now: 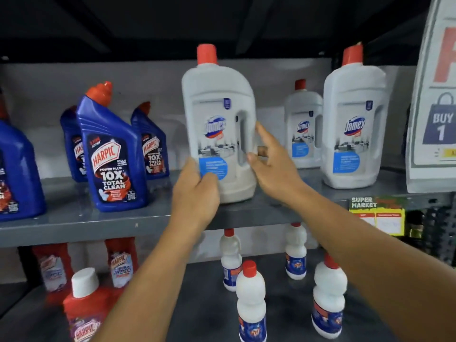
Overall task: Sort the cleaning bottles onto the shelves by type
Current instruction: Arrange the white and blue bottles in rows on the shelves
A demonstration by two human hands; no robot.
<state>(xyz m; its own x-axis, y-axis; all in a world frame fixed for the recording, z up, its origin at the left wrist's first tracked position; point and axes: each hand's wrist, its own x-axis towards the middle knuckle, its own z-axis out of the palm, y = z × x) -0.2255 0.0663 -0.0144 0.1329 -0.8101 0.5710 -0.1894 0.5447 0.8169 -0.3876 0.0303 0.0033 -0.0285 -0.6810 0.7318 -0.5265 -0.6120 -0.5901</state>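
Observation:
A big white Domex bottle [218,124] with a red cap stands near the front edge of the upper grey shelf [74,218]. My left hand [197,191] grips its lower left corner. My right hand [271,166] rests against its right side by the handle, fingers spread and partly open. Two more white Domex bottles [352,124] stand to the right on the same shelf. Several blue Harpic bottles [113,154] stand on the left part of that shelf.
On the lower shelf [283,324] stand several small white bottles [251,302] with red caps and, to the left, red Harpic bottles [84,309]. A large promotional sign [434,107] leans at the far right. A supermarket price tag [377,213] hangs on the upper shelf's edge.

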